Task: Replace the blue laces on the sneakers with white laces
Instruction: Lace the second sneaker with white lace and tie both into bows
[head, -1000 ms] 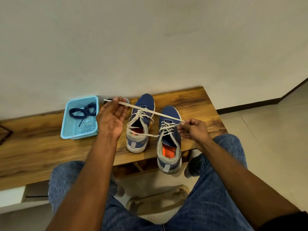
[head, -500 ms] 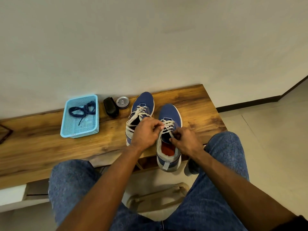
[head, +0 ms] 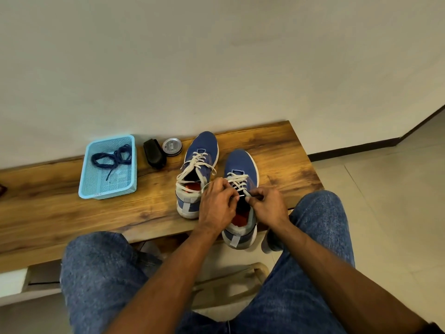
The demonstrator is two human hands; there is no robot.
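Both hands are working at the tongue of the right sneaker (head: 240, 169), which is sitting on the wooden bench (head: 72, 213). The left hand (head: 216, 206) is curling its fingers, seemingly pinching the white lace (head: 237, 180) (the grip is partly hidden). The right hand (head: 268, 206) is pinching the lace's other end.

The left hand (head: 216, 206) and right hand (head: 268, 206) cover most of the right sneaker's (head: 240, 169) opening, so the white lace (head: 237, 180) ends can't really be followed. Label on the round tin (head: 172, 146) is way too small to read, and a dark object (head: 2, 189) is cut off at the left edge.
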